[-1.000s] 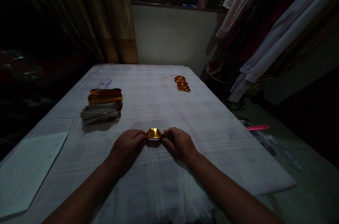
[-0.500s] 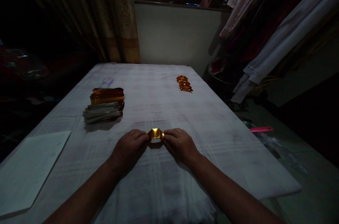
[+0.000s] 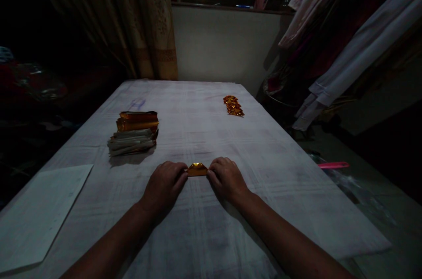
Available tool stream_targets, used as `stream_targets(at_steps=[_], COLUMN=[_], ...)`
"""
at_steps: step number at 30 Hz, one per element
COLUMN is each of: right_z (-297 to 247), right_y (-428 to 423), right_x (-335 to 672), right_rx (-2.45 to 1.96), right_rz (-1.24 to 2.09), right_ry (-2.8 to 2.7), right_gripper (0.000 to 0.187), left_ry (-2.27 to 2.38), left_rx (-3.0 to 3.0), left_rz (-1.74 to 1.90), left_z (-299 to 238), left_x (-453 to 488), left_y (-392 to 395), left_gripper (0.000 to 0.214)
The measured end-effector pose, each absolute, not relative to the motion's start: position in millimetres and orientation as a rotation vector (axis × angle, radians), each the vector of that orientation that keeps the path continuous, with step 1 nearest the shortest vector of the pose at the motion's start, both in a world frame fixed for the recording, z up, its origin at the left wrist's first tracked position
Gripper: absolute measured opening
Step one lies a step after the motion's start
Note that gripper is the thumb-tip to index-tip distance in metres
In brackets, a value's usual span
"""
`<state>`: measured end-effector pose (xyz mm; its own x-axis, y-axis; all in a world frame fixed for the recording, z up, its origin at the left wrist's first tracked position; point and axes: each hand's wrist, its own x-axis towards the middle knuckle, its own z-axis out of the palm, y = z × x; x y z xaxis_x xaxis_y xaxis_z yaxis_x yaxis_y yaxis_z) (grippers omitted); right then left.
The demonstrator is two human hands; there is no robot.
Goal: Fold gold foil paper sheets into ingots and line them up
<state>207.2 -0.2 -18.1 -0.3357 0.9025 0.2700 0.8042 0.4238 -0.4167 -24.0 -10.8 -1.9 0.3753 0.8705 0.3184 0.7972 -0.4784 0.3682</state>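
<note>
Between my hands is a small piece of folded gold foil paper (image 3: 197,170), flat along its lower edge and sloped at the upper corners. My left hand (image 3: 165,183) pinches its left end, and my right hand (image 3: 228,179) pinches the right end. Fingertips on both sides hide the ends of the paper. Beyond my left hand lies a stack of gold foil paper (image 3: 134,134), with grey-white undersides showing in its nearer part. Farther off to the right, several folded gold foil pieces (image 3: 234,106) lie overlapped in a short row.
A pale checked cloth covers the table (image 3: 184,112). A white sheet (image 3: 42,217) lies at the left edge. Clothes (image 3: 349,55) hang at the right, and a curtain (image 3: 141,19) hangs behind. A pink object (image 3: 333,165) and clear plastic are low at the right.
The foil piece has gone from a raised, open shape with a white patch showing to a flatter gold strip. Both hands keep their pinch on its ends. The view has shifted slightly.
</note>
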Motion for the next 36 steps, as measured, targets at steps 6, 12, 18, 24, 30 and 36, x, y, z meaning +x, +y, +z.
stream_targets(at_steps=[6,12,18,24,30,36], right_z=[-15.2,-16.8,-22.8,-18.8,-12.7,-8.9], right_y=[2.2,7.0,8.6,2.3,-1.8,-3.3], right_x=[199.2,195.8,199.7,197.6,192.5,195.4], right_rx=[-1.614,-1.65,-1.581,-1.438,-1.452,-1.567], right_rz=[0.199,0.145,0.174,0.121,0.152,0.241], right_ry=[-2.193,-2.176,-2.196,-2.322,-2.511,-2.59], right_gripper=[0.017,0.007,0.006,0.024,0.05,0.056], left_ry=[1.602,1.632,1.583,1.58,1.579,1.643], left_rx=[2.433,2.426,2.45,2.657,2.655,2.67], left_rz=[0.635,0.583,0.599,0.524,0.463,0.245], left_z=[3.9,2.1,0.9,-1.6,-0.4,7.1], left_x=[-16.6,-15.6,-14.9,-10.9,-10.4,-10.7], left_y=[-5.2,0.3,-0.5,-5.7,-3.1,-2.7], left_gripper=[0.015,0.015,0.018,0.022,0.031,0.032])
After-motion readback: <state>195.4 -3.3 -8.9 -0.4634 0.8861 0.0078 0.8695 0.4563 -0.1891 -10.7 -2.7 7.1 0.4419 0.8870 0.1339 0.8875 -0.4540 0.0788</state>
